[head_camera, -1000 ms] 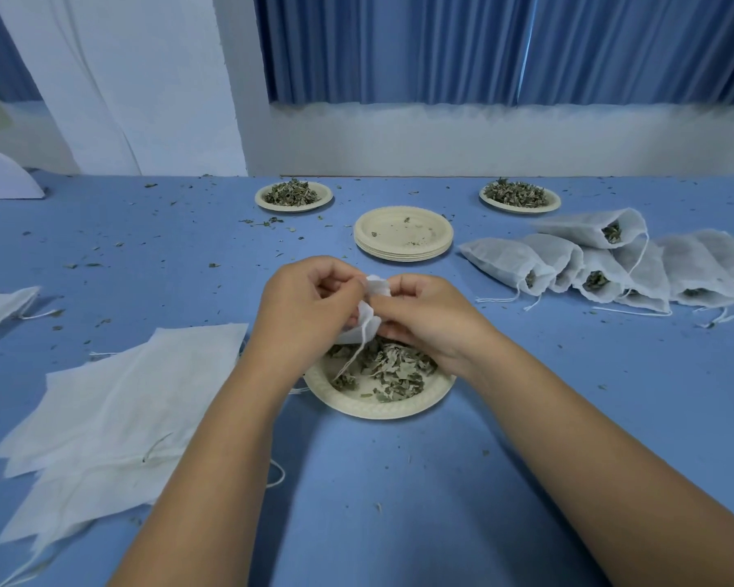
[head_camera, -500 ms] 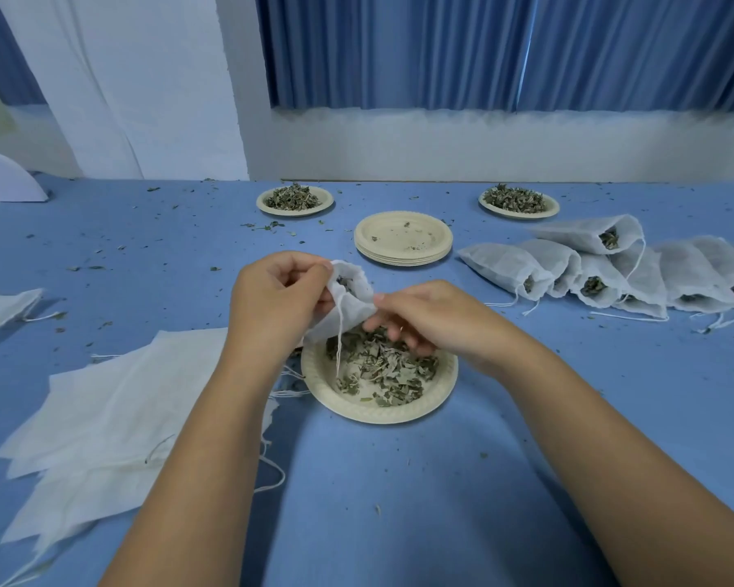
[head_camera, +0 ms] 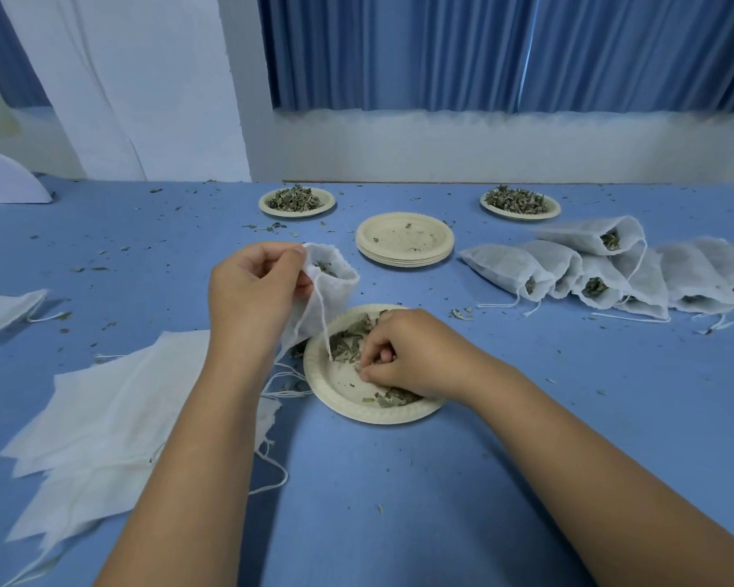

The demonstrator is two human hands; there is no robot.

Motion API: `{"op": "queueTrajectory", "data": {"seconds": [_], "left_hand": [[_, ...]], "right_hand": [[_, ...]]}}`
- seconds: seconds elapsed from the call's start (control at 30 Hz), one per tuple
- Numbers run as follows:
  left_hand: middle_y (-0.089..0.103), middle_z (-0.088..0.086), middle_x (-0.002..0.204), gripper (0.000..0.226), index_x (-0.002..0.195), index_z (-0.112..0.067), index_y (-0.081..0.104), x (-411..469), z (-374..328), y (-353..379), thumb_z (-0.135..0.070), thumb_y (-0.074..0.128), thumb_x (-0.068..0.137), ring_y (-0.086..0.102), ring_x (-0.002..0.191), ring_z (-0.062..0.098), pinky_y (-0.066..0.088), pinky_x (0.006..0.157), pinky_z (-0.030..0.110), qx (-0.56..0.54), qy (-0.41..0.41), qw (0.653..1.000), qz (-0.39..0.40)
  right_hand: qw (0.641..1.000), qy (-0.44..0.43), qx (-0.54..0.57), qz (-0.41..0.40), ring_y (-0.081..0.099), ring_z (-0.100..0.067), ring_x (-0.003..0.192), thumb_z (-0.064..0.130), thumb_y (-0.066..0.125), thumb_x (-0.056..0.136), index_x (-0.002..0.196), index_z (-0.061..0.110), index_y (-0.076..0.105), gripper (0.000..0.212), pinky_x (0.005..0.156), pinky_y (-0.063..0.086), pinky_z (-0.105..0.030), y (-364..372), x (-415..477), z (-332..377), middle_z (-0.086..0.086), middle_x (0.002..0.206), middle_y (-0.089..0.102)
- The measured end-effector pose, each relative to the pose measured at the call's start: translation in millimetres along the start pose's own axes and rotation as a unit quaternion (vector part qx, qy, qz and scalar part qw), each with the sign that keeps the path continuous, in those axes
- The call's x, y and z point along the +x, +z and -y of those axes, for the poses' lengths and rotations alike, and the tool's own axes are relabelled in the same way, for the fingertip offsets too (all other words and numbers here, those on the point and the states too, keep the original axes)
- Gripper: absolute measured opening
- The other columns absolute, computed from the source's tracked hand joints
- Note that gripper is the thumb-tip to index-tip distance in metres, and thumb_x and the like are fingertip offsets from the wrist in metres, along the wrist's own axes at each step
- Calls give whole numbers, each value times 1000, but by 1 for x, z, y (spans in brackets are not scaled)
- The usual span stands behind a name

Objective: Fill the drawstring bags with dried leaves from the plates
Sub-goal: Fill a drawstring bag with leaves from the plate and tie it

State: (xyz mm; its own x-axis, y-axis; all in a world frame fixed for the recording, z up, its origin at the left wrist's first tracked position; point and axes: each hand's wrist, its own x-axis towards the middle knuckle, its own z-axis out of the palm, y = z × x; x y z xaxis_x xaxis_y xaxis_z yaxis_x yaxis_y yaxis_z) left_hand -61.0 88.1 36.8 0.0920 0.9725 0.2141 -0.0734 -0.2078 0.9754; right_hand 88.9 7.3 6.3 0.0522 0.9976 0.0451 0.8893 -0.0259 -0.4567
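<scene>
Left hand pinches the rim of an open white mesh drawstring bag, held above the left edge of the near plate. Right hand is clenched on dried leaves in that round, pale paper plate. Blue desk is bare at its near edge; flat empty bags lie left, filled bags toward the right edge.
</scene>
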Motion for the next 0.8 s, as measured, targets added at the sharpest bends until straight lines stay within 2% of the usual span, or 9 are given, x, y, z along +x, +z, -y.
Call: {"op": "queueTrajectory", "data": {"seconds": [0.1,0.2,0.27,0.33,0.43,0.53,0.63,0.73,0.8], "left_hand": [[67,-8,62,15,76,-19,73,4,-2,-6,-13,64,87,62,60,6,59,82,37,-11,6,1000,-16],[68,-9,62,16,76,-20,72,3,-3,-6,-12,64,87,62,58,3,59,73,26,2,23,1000,-12],[68,-10,62,15,78,-20,72,3,-3,-6,-12,63,87,63,57,2,57,66,19,20,38,999,-7],[69,-10,63,15,78,-20,72,2,-2,-5,-12,64,87,64,58,3,57,66,20,40,43,998,7],[71,-3,67,19,75,-22,72,-1,0,0,-11,64,87,66,64,11,60,75,33,74,41,996,40],[69,-3,64,20,75,-22,71,-4,0,4,-9,63,88,64,63,11,60,78,42,90,50,993,59],[70,-2,65,20,74,-23,71,-3,1,3,-11,64,88,64,62,10,60,77,40,87,50,994,52],[69,-8,63,18,75,-24,72,2,2,-2,-13,64,87,65,62,8,59,73,31,67,45,997,18],[69,-11,62,17,77,-23,72,6,2,-6,-13,64,87,64,58,4,57,66,23,54,44,998,-2]], "right_hand": [[999,12,-8,-31,53,-5,76,31,75,82,92,29,75,11,78,51,-32,-10,-1,-5,10,83,56],[999,36,-20,-6,45,-6,97,45,78,76,110,38,66,37,86,43,-29,-19,-4,-10,10,102,46],[997,60,-44,24,37,-10,112,50,78,74,122,43,58,53,95,39,-32,-22,-6,-13,8,114,43],[994,74,-65,38,39,-13,115,50,77,75,128,42,56,57,93,38,-30,-22,-7,-14,7,115,43],[997,62,-44,29,47,-10,104,41,77,80,123,38,62,46,81,36,-24,-16,-4,-14,9,111,50],[998,50,-33,4,52,-10,102,34,75,83,119,32,66,37,77,36,-22,-8,-1,-13,7,116,59],[998,51,-31,-16,57,-9,97,28,72,84,116,28,69,32,76,43,-23,-3,1,-14,8,110,63],[998,49,18,-40,54,3,68,21,73,81,102,29,73,22,58,39,-9,-6,0,-14,16,83,59],[992,53,89,-71,53,12,62,21,76,79,88,33,72,16,55,39,-6,-11,1,-14,20,73,58]]}}
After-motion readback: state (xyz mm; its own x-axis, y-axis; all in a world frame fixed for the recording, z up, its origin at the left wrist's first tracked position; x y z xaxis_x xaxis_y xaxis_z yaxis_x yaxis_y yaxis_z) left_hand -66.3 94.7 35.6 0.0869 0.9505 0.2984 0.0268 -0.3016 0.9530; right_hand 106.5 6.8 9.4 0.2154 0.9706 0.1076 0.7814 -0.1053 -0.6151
